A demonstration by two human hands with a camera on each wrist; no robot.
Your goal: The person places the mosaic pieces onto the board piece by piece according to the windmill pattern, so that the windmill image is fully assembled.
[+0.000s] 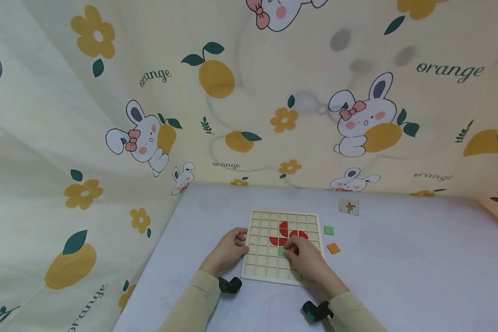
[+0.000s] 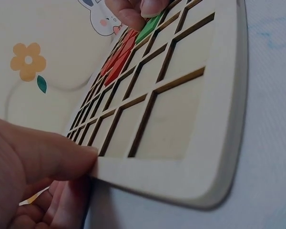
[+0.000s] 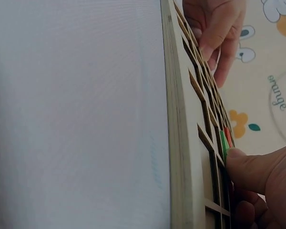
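Note:
A square wooden grid board [image 1: 260, 262] lies on the table. My left hand [image 1: 228, 251] grips its left edge, the thumb [image 2: 78, 155] on top of the rim and the other fingers curled below. Over the lower middle of the grid, my right hand [image 1: 309, 263] pinches a green square tile [image 1: 281, 251] at a cell; the thumb [image 3: 240, 164] is right at the tile's edge. Several red rounded pieces [image 1: 283, 229] sit in cells just beyond the right fingertips, partly covered by that hand in the head view.
Right of the board lie another green square tile [image 1: 329, 230] and an orange square tile [image 1: 334, 248]. Farther back is a small card [image 1: 349, 207] with a gridded flower pattern. A printed cloth [image 1: 253, 110] hangs behind and left of the pale table [image 1: 415, 263].

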